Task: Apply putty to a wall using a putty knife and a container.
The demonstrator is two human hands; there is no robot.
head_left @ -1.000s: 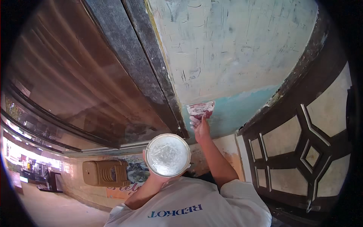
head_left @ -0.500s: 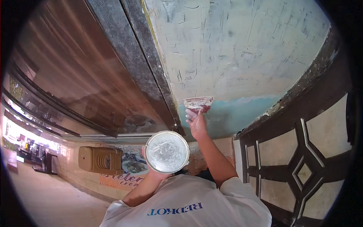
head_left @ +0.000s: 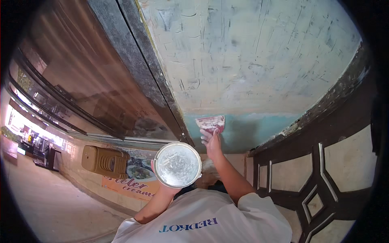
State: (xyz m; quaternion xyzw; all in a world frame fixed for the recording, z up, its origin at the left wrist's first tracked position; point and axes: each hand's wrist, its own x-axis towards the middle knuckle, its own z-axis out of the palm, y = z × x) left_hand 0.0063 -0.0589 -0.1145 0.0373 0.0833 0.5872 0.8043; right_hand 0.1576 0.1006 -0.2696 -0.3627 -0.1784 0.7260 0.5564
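Note:
In my left hand [head_left: 167, 192] is a round, pale tub [head_left: 178, 186], held from beneath and its left side, with its round face towards me. Whitish smears cover that face; most of the fingers are hidden behind it. My right hand [head_left: 213, 143] grips a wide, red putty knife [head_left: 211, 124] streaked with white paste, its blade pointing up. Behind the blade is the turquoise lower band [head_left: 267, 121] of a pale, scuffed wall [head_left: 251, 60]. I cannot tell whether the blade touches it.
A dark-framed window [head_left: 121, 77] with a brown curtain borders the wall on the left. To the right stands a dark panelled door [head_left: 291, 170] with pale insets. Stacked brown plastic stools [head_left: 95, 160] and an orange printed banner [head_left: 129, 189] are at the lower left.
The view has tilted and shifted, so more of the upper wall shows. The putty knife sits lower on the wall, now over the turquoise band. Both hands keep their holds.

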